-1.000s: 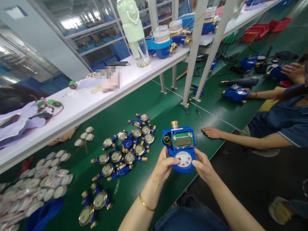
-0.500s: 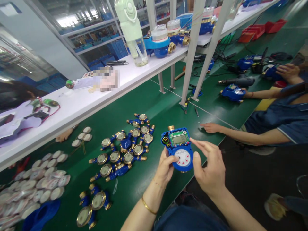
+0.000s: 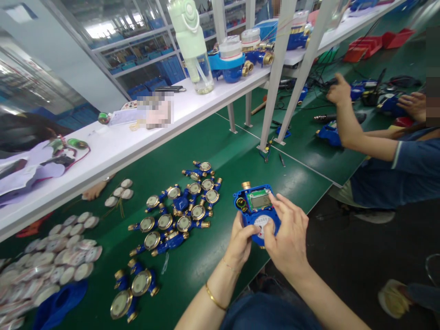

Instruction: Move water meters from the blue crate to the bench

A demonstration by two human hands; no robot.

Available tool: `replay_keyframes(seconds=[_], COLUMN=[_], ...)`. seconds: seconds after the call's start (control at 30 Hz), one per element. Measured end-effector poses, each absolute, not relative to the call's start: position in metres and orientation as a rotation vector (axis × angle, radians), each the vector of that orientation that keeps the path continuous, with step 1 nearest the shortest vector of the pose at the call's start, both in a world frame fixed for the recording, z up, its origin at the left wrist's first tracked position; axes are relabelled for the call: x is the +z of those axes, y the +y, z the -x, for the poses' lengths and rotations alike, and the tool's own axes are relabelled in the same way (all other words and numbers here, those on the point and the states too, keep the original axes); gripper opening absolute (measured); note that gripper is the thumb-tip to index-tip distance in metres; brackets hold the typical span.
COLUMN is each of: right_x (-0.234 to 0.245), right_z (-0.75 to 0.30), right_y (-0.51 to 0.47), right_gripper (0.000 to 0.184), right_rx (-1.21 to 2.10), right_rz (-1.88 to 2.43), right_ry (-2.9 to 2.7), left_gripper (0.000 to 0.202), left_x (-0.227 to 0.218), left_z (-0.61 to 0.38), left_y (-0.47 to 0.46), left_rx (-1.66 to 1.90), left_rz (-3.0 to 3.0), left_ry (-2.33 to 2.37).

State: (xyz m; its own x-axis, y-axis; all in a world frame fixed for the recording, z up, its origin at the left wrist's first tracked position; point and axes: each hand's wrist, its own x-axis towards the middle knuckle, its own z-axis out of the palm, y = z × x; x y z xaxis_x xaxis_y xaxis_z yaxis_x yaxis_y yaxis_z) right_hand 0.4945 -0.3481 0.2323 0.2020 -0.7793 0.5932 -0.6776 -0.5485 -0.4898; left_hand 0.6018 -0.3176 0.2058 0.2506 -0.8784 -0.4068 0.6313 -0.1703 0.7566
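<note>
Over the near edge of the green bench, a blue water meter (image 3: 255, 217) faces me with its upper housing uncovered. A green circuit board with a grey display (image 3: 260, 200) shows inside it, above a white round dial. My left hand (image 3: 241, 240) grips the meter's left side, thumb on the dial's edge. On the right side, my right hand (image 3: 288, 236) has its thumb over the dial and its fingertips at the board's right edge. Its fingers hide part of the display. A brass fitting (image 3: 246, 185) sticks out at the meter's top.
Several blue and brass meter bodies (image 3: 165, 222) lie left on the bench. Round pale discs (image 3: 44, 259) are heaped farther left, by a blue piece (image 3: 62, 302). A white shelf (image 3: 137, 137) crosses above, bearing a bottle (image 3: 192, 46). At right, a co-worker's arm (image 3: 357, 137) reaches over another meter.
My right hand has moved left onto the meter, its thumb now on the dial and fingers on the board. The co-worker's hand has risen from the bench edge and reaches farther back.
</note>
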Motion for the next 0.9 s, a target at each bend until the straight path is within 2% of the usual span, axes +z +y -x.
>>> replay_keyframes(seconds=[0.47,0.7,0.9], right_x=[0.239,0.246,0.245], right_z=[-0.480,-0.470,-0.464], right_y=[-0.343,-0.353,-0.357], right_gripper=[0.024,0.014,0.026], right_rx=[-1.219,-1.123,-1.375], right_rz=[2.365,2.559,2.596], right_ry=[1.514,1.491,1.212], left_gripper=[0.062,0.065,0.069], left_x=[0.205,0.204,0.204], left_z=[-0.594,-0.594,-0.594], left_y=[-0.316,-0.311,-0.309], left_rx=[-1.349,-1.347,-1.350], left_rz=[-1.066,-1.060,-1.045], left_ry=[-0.282,-0.302,-0.321])
